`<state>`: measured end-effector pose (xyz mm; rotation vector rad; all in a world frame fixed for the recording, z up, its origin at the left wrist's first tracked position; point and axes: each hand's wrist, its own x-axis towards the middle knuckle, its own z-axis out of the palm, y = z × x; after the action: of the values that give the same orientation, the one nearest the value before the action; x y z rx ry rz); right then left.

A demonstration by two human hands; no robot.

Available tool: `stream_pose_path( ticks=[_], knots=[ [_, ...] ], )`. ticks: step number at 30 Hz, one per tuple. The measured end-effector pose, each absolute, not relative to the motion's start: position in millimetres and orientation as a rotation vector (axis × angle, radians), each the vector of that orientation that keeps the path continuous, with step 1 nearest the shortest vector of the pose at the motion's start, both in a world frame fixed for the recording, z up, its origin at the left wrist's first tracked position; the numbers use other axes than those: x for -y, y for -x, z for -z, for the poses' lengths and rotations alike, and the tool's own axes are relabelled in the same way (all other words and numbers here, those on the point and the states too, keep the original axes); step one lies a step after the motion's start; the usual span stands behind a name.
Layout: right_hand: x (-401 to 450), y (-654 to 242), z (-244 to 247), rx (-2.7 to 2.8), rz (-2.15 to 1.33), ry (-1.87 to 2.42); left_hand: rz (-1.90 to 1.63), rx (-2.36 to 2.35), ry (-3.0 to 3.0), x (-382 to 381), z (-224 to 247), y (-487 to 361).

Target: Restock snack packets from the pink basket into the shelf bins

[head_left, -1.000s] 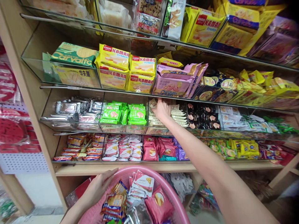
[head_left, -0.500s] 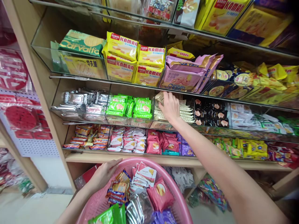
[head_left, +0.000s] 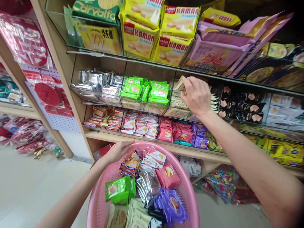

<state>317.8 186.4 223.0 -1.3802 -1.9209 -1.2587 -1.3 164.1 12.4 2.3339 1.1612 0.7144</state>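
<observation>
My left hand (head_left: 120, 151) grips the upper left rim of a pink plastic basket (head_left: 193, 193). Inside lie small packets: orange, white, red, silver, green (head_left: 120, 190), purple (head_left: 173, 205) and cream (head_left: 137, 215). On the middle shelf, my right hand (head_left: 196, 95) has its fingers closed on a cream packet (head_left: 180, 85), above the row of cream packets (head_left: 178, 102). Green packets (head_left: 159, 91) are left of that hand, black packets (head_left: 242, 104) to its right.
Glass dividers (head_left: 123, 84) and shelf edges surround the right hand. Overhead stand yellow wafer packs (head_left: 175, 47) and pink packs (head_left: 213, 53). The lower shelf holds red packets (head_left: 166, 129). A wooden upright (head_left: 64, 79) stands at left, and a bag of colourful sweets (head_left: 223, 180) lies below.
The view has shifted down and closer, so more of the basket shows, including cream packets. My right hand remains at the cream packets, and the packet at its fingers stands more upright.
</observation>
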Motion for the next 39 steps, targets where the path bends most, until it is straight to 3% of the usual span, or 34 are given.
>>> stream_pose_path(
  ticks=[7,10,12,17,20,26,39],
  knots=[
    [-161.3,-315.8,-226.3,1.917,1.263,1.124,-0.732,-1.138,-2.34,-163.8,-10.6,-0.1],
    [-129.2,-288.1,-205.0,1.907,1.077,0.835,-0.724,-1.116,-2.342,-163.5,-10.9,-0.1],
    [-96.0,-259.6,-176.7,1.861,0.747,0.788,-0.728,-1.115,-2.339,-163.2,-10.8,-0.1],
    [-11.7,-193.8,-90.5,1.849,-0.547,0.989,-0.751,-1.122,-2.331,-161.3,-11.1,0.0],
    [11.2,-175.2,-56.9,1.928,-0.853,1.032,-0.759,-1.129,-2.337,-160.0,-12.3,0.3],
    [18.0,-159.3,-22.0,2.189,-0.916,0.992,-0.726,-1.158,-2.368,-159.5,-13.9,0.5],
    [27.1,-147.9,18.2,2.567,-0.502,1.16,-0.726,-1.142,-2.345,-158.9,-15.3,1.5]
  ],
)
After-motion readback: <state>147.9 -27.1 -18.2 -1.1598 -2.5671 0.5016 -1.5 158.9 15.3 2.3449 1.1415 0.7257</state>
